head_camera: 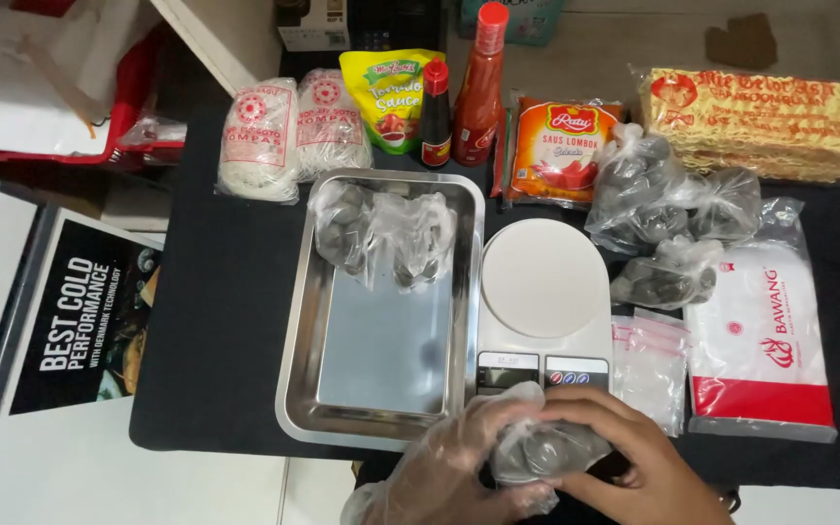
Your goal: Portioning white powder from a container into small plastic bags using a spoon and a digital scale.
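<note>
My left hand (459,462), in a thin clear plastic glove, and my bare right hand (634,457) together grip a small clear bag of dark round balls (542,452) at the near edge of the black table, just in front of a white kitchen scale (544,282). A steel tray (381,311) to the left of the scale holds two more tied bags of the dark balls (381,233) at its far end.
Several larger bags of dark balls (663,224) lie right of the scale, with empty zip bags (648,365) and a white-and-red packet (760,340). Along the back are noodle packs (294,131), sauce pouches, two bottles (464,92) and a yellow noodle block (760,122).
</note>
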